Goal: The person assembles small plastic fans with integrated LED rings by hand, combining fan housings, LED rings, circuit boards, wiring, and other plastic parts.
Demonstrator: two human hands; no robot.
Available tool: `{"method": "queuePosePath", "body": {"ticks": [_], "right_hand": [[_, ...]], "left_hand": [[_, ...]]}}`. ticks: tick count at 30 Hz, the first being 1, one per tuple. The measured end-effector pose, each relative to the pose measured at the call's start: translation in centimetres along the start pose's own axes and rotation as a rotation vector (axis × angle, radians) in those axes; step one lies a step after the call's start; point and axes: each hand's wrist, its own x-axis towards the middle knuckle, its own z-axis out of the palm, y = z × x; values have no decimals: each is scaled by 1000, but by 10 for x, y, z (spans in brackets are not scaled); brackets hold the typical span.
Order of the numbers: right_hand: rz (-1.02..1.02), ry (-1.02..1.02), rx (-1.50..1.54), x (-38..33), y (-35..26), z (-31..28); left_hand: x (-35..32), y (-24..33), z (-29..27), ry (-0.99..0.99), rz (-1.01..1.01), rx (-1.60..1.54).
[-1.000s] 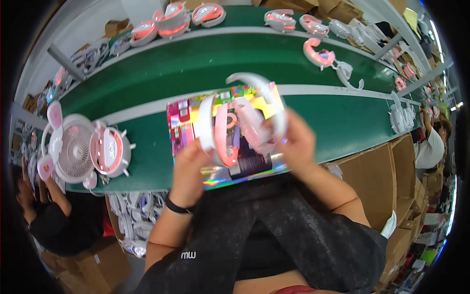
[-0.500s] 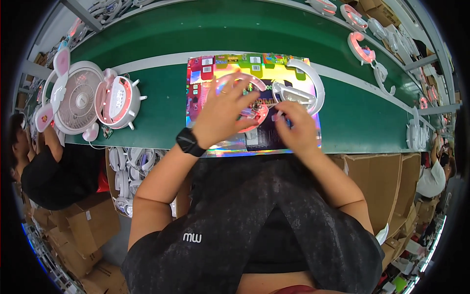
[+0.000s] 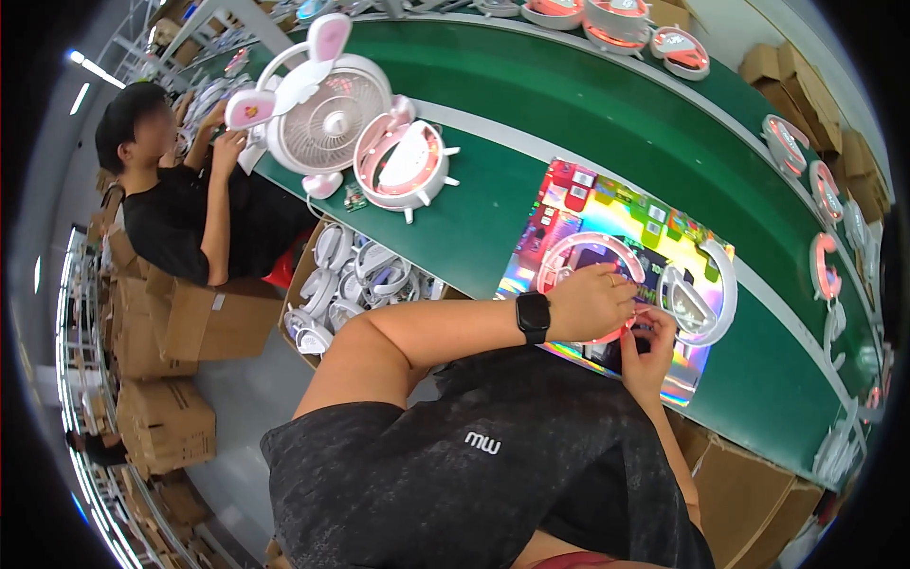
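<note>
A pink and white ring-shaped lamp part [image 3: 580, 245] lies on a shiny, colourful printed sheet [image 3: 517, 277]. My left hand [image 3: 595, 302], with a black watch on its wrist, reaches over the ring's near side, fingers bent down and pressed together. Against those fingertips, my right hand [image 3: 650, 349] pinches at the ring's right edge. Whatever small thing they hold there is hidden by the fingers. Just right of my hands, a white curved housing [image 3: 728, 296] rests on the sheet beside a translucent white half-round piece [image 3: 689, 308].
A white fan [image 3: 334, 119] with bunny ears and a pink-white clock-shaped unit [image 3: 406, 171] stand left on the green table [image 3: 453, 242]. A small circuit board [image 3: 354, 197] lies near them. Below sits a box of white parts [image 3: 353, 275]. A co-worker [image 3: 180, 199] is at far left.
The view has swung left and tilted, so the sheet appears farther right. My hands have come together at the ring's right edge; before, they were apart with the left fingers spread.
</note>
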Motion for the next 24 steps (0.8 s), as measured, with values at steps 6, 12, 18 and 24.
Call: {"method": "queuePosePath", "body": {"ticks": [6,12,18,24], "right_hand": [[-62,-86,-171,3,5,-4],[-51,-124,-108,12,6,-6],[37,-135,5,19,-3,-7],[-30,-150,-22,16,0,-8]], "left_hand": [[2,2,0,217,-220,-391],[11,1,-22,-121,-366,-524],[12,4,-26,-354,-342,-401],[9,4,-17,-293,-295,-392]]}}
